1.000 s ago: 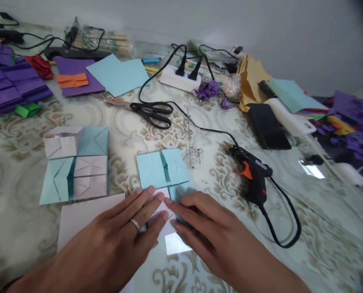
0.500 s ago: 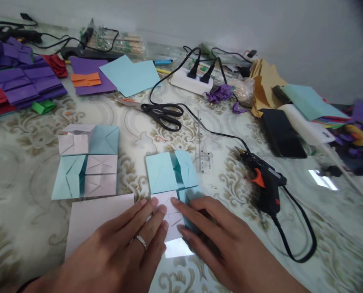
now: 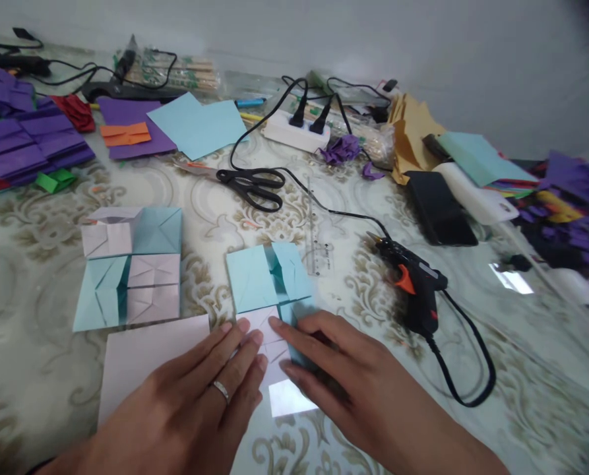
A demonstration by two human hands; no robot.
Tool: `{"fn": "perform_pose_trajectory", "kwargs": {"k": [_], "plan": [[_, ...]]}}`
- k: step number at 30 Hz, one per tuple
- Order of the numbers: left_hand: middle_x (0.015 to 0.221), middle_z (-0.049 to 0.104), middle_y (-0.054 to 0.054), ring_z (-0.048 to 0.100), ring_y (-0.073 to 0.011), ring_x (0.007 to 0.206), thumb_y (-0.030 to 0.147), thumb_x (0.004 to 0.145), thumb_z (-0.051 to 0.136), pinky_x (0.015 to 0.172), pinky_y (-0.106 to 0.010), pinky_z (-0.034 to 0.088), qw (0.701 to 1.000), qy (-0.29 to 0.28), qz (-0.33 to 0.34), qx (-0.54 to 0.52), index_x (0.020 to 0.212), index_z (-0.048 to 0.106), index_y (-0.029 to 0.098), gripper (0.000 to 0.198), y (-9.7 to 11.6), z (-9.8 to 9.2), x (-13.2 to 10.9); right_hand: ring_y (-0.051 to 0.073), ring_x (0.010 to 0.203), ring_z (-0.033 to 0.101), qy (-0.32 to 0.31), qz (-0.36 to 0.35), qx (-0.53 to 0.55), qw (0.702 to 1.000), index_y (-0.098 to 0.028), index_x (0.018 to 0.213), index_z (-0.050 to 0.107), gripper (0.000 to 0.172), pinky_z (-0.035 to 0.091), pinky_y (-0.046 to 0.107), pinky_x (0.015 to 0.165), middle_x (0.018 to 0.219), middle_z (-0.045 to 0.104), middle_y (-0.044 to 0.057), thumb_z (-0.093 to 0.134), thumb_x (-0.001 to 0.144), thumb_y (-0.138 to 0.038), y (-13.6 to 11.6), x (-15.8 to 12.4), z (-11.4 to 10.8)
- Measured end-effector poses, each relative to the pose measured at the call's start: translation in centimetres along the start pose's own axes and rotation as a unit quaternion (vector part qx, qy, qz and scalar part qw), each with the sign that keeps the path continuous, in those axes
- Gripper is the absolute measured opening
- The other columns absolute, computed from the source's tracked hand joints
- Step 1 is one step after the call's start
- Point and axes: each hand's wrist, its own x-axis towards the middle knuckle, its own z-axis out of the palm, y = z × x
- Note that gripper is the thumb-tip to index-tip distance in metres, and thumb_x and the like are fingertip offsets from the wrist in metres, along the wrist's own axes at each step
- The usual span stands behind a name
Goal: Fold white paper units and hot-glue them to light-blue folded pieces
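A folded light-blue paper piece [image 3: 247,277] with a white folded paper square [image 3: 257,319] at its lower left lies flat before me. My left hand [image 3: 190,389], fingers stretched out, rests with its fingertips on the white square's left side. The fingers of my right hand [image 3: 358,376] are apart. Its index fingertip touches the white square, and the hand covers much of the lower right blue part. Under my left hand is a plain white sheet [image 3: 138,359], partly covered. Beyond that sheet sits a similar block of blue and white folded squares [image 3: 156,231].
Black-handled scissors [image 3: 254,188] and a clear ruler [image 3: 314,227] lie further back. To the right are a black glue gun [image 3: 415,284] with its cable and a phone [image 3: 441,210]. A white power strip [image 3: 297,130] and coloured papers [image 3: 200,125] line the back.
The whole scene has shifted slightly left in view as the camera turned. Both hands keep the same places on the folded paper.
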Motion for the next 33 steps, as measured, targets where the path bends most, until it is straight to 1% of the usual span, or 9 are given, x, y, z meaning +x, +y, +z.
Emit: {"fn": "perform_pose_trajectory", "kwargs": {"k": [6, 9, 18, 20, 22, 25, 27, 29, 33], "plan": [[0.141, 0.069, -0.016, 0.052, -0.0278, 0.146, 0.004, 0.095, 0.047, 0.119, -0.043, 0.051, 1.0, -0.004, -0.013, -0.025, 0.134, 0.065, 0.01, 0.044, 0.3, 0.6, -0.7, 0.021, 0.089, 0.071, -0.003, 0.001, 0.002, 1.0, -0.019, 0.139, 0.063, 0.038, 0.065, 0.037, 0.079, 0.107, 0.068, 0.011, 0.056, 0.103, -0.026, 0.1, 0.2, 0.0], [0.141, 0.069, -0.016, 0.053, -0.0276, 0.146, 0.006, 0.096, 0.047, 0.118, -0.042, 0.052, 1.0, -0.01, -0.017, -0.013, 0.135, 0.065, 0.009, 0.044, 0.4, 0.5, -0.6, 0.02, 0.088, 0.071, -0.001, 0.005, 0.002, 1.0, -0.02, 0.14, 0.063, 0.038, 0.065, 0.036, 0.079, 0.108, 0.068, 0.01, 0.056, 0.103, -0.025, 0.2, 0.1, 0.0], [0.133, 0.073, -0.018, 0.07, -0.0298, 0.126, 0.01, 0.102, 0.047, 0.105, -0.042, 0.061, 0.999, -0.03, 0.005, -0.013, 0.125, 0.071, 0.005, 0.034, -0.1, -0.6, 0.9, 0.019, 0.088, 0.072, 0.004, 0.006, 0.022, 1.0, -0.021, 0.135, 0.068, 0.034, 0.064, 0.035, 0.08, 0.106, 0.069, 0.009, 0.061, 0.101, -0.024, 0.1, 0.5, 0.1], [0.12, 0.079, -0.016, 0.075, -0.0292, 0.117, 0.014, 0.102, 0.053, 0.101, -0.042, 0.063, 0.999, 0.001, 0.001, -0.044, 0.114, 0.074, 0.007, 0.026, -0.7, -1.0, 1.4, 0.017, 0.087, 0.072, 0.014, 0.015, 0.067, 0.998, -0.023, 0.127, 0.072, 0.029, 0.063, 0.032, 0.08, 0.104, 0.071, 0.007, 0.065, 0.099, -0.023, 0.2, 0.8, -0.3], [0.104, 0.082, -0.01, 0.079, -0.0232, 0.1, 0.017, 0.104, 0.053, 0.095, -0.037, 0.065, 0.993, 0.02, -0.016, -0.113, 0.104, 0.075, 0.012, 0.022, -1.3, -1.8, 1.9, 0.018, 0.088, 0.072, 0.055, 0.05, 0.095, 0.993, -0.024, 0.117, 0.075, 0.021, 0.062, 0.032, 0.08, 0.102, 0.072, 0.006, 0.067, 0.098, -0.025, 0.3, 0.9, -1.0], [0.085, 0.079, -0.001, 0.077, -0.0151, 0.076, 0.019, 0.103, 0.052, 0.074, -0.026, 0.065, 0.958, 0.007, -0.172, -0.231, 0.091, 0.072, 0.019, 0.022, -1.8, -3.3, 2.7, 0.021, 0.092, 0.073, 0.149, 0.13, 0.083, 0.977, -0.021, 0.114, 0.073, 0.021, 0.062, 0.038, 0.083, 0.108, 0.072, 0.009, 0.063, 0.1, -0.033, 0.4, 0.8, -1.8], [0.08, 0.077, 0.0, 0.076, -0.0144, 0.073, 0.019, 0.099, 0.055, 0.071, -0.025, 0.065, 0.918, 0.002, -0.276, -0.284, 0.088, 0.068, 0.02, 0.017, -1.6, -4.0, 2.9, 0.022, 0.091, 0.074, 0.153, 0.169, 0.092, 0.969, -0.018, 0.123, 0.068, 0.031, 0.062, 0.04, 0.083, 0.117, 0.072, 0.013, 0.062, 0.099, -0.037, 0.4, 0.7, -1.9], [0.095, 0.079, -0.004, 0.08, -0.0181, 0.089, 0.021, 0.096, 0.058, 0.08, -0.029, 0.066, 0.885, 0.016, -0.317, -0.34, 0.099, 0.066, 0.02, 0.009, -0.9, -4.1, 3.0, 0.023, 0.092, 0.074, 0.124, 0.19, 0.114, 0.967, -0.016, 0.133, 0.062, 0.043, 0.062, 0.042, 0.084, 0.119, 0.072, 0.015, 0.065, 0.096, -0.037, 0.5, 0.9, -1.6], [0.128, 0.071, -0.014, 0.07, -0.0296, 0.125, 0.028, 0.094, 0.061, 0.083, -0.036, 0.066, 0.832, 0.024, -0.368, -0.414, 0.116, 0.061, 0.021, 0.023, 0.7, -3.8, 2.9, 0.02, 0.089, 0.07, 0.131, 0.227, 0.261, 0.929, -0.019, 0.143, 0.054, 0.066, 0.061, 0.038, 0.079, 0.132, 0.068, 0.016, 0.077, 0.083, -0.031, 0.7, 2.2, -0.6]]}}
